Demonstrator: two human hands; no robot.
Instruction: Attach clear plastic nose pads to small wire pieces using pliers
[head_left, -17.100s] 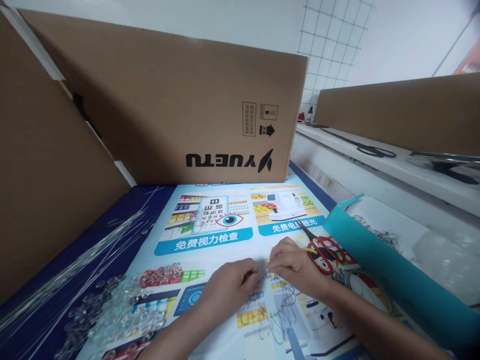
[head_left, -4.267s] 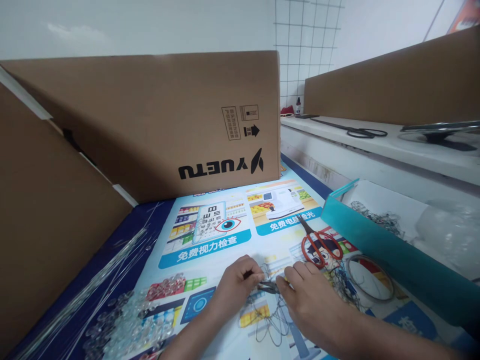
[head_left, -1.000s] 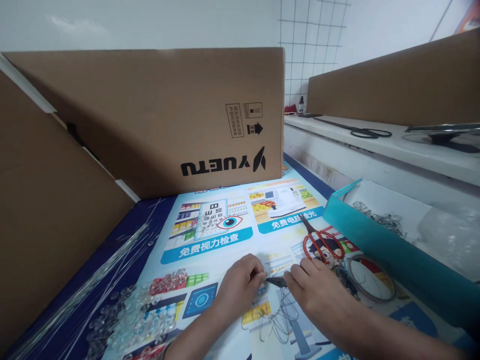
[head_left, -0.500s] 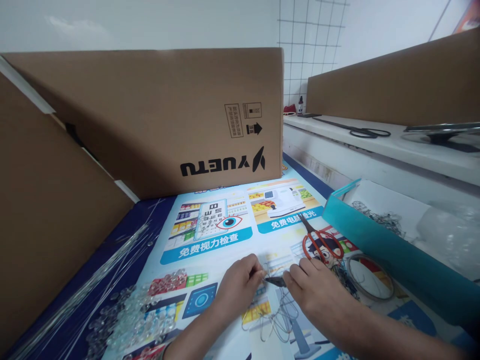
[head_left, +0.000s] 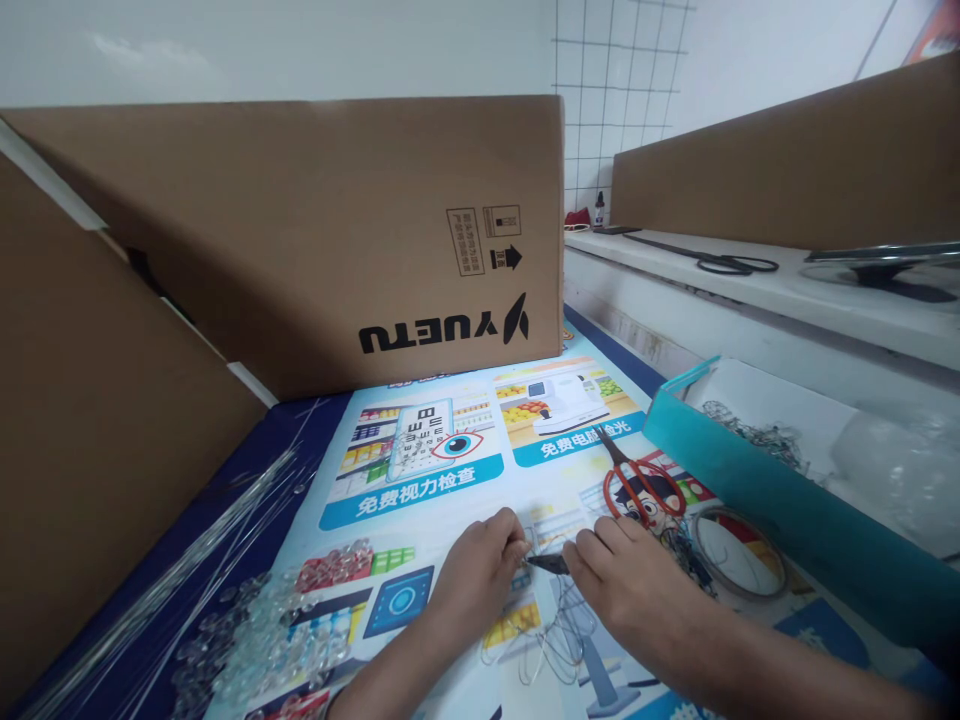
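Thin wire [head_left: 551, 640] lies in loose loops on the bright poster [head_left: 420, 480], under both hands. Left hand [head_left: 480, 575] pinches the wire tight with its fingertips. Right hand [head_left: 622, 585] is closed around small dark pliers [head_left: 549, 563], whose tip touches the left fingertips. Red scissors [head_left: 641, 485] lie near.

Our left hand [head_left: 480, 565] pinches thin wire [head_left: 551, 640] at its fingers [head_left: 517, 548], meeting the dark pliers [head_left: 551, 563] gripped in our right hand [head_left: 626, 580]. Red scissors [head_left: 637, 485] lie just beyond; clear beads [head_left: 259, 630] sit near the table's left edge.
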